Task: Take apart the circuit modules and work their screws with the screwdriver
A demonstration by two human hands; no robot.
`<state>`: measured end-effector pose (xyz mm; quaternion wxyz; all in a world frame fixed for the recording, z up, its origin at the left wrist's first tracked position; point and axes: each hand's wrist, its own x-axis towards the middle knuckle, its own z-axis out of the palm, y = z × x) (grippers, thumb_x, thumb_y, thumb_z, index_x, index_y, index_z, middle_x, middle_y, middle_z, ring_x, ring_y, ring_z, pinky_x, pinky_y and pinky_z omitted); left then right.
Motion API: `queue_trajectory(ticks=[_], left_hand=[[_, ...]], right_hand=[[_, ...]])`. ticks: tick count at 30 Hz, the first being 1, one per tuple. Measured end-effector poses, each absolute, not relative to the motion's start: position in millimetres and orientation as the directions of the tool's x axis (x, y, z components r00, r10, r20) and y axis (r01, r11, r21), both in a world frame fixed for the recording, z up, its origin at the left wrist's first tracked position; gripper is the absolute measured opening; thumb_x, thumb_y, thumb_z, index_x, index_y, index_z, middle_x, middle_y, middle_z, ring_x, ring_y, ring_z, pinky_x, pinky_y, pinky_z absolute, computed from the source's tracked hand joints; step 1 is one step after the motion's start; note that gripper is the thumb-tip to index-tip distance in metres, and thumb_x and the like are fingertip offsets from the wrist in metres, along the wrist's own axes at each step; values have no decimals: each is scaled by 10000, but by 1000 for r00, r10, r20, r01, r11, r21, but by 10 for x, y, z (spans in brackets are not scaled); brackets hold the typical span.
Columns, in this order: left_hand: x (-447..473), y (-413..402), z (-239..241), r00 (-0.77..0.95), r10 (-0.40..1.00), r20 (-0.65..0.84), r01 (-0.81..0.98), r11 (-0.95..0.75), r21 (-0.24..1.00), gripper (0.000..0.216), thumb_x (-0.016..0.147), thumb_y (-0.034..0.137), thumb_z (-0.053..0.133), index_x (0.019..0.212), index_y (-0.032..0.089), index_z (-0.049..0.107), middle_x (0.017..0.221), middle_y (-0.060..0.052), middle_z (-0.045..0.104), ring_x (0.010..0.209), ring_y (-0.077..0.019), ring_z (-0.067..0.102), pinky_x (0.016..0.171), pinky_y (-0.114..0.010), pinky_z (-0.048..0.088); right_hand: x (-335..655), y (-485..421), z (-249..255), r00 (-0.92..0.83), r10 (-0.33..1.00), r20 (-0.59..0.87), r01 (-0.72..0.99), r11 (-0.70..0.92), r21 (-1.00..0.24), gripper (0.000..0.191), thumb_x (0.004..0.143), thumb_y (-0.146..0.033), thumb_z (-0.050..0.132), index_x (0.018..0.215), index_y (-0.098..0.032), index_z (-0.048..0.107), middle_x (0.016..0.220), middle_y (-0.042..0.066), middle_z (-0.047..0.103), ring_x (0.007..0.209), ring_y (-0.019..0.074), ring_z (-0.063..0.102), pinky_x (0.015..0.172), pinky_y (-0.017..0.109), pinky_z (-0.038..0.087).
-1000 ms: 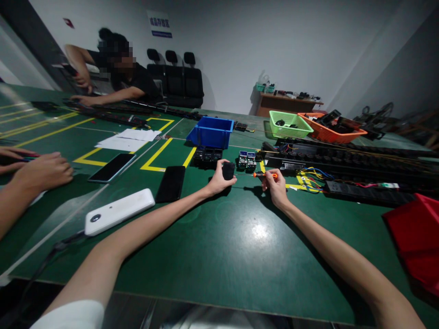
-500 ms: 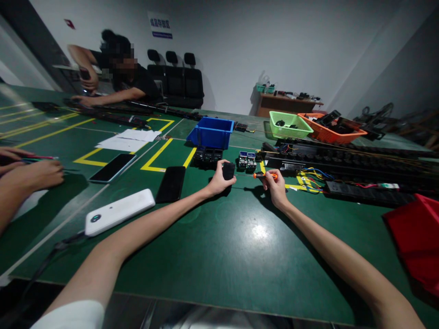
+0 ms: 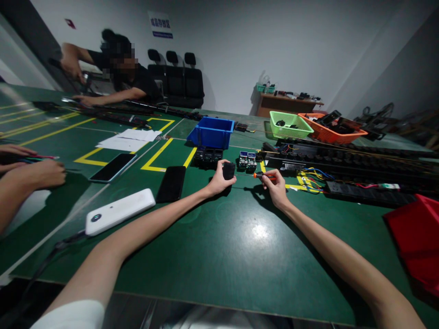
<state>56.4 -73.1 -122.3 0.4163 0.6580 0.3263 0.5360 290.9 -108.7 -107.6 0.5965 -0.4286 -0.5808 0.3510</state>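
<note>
My left hand is closed around a small black box-shaped part, held just above the green table. In my right hand is a screwdriver with an orange and black handle. Its thin shaft points left at the side of the black part; whether the tip touches a screw is too small to tell. Just beyond my hands stand small silver and black modules with blue tops. Several black modules sit in a group to their left, in front of a blue bin.
Left of my arm lie a black phone, a white power bank with a cable and another phone. Long black assemblies with wires fill the right, near a red bin. Co-workers' hands are at far left.
My left hand stays in place with the black part. The fingers of my right hand have shifted slightly on the screwdriver handle. The co-worker across the table has moved a raised hand leftward.
</note>
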Motion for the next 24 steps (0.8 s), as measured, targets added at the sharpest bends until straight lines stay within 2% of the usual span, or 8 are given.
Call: queue_trajectory(ticks=[11, 17, 24], left_hand=[[564, -739, -1205, 218, 876, 429, -24, -435, 900, 626, 685, 182, 702, 1182, 222, 323, 968, -4, 500, 783, -101, 572, 771, -289, 490], [561, -755, -1196, 210, 878, 430, -41, -431, 901, 631, 673, 176, 709, 1179, 224, 334, 968, -2, 513, 774, -100, 585, 792, -306, 494], [560, -791, -1172, 216, 878, 426, -62, -424, 904, 632, 678, 176, 705, 1181, 228, 325, 952, -1, 520, 761, -105, 602, 771, -306, 504]], right_hand=[[2918, -1082, -1094, 84, 913, 400, 72, 395, -916, 237, 770, -394, 702, 864, -218, 574, 748, -12, 610, 655, 133, 587, 508, 220, 445], [2910, -1092, -1075, 63, 915, 398, 105, 390, -915, 234, 798, -401, 679, 878, -211, 567, 675, -29, 599, 574, 110, 572, 498, 212, 424], [2876, -1138, -1032, 56, 918, 392, 93, 386, -918, 251, 798, -428, 680, 856, -212, 565, 575, -56, 535, 430, 79, 455, 416, 210, 371]])
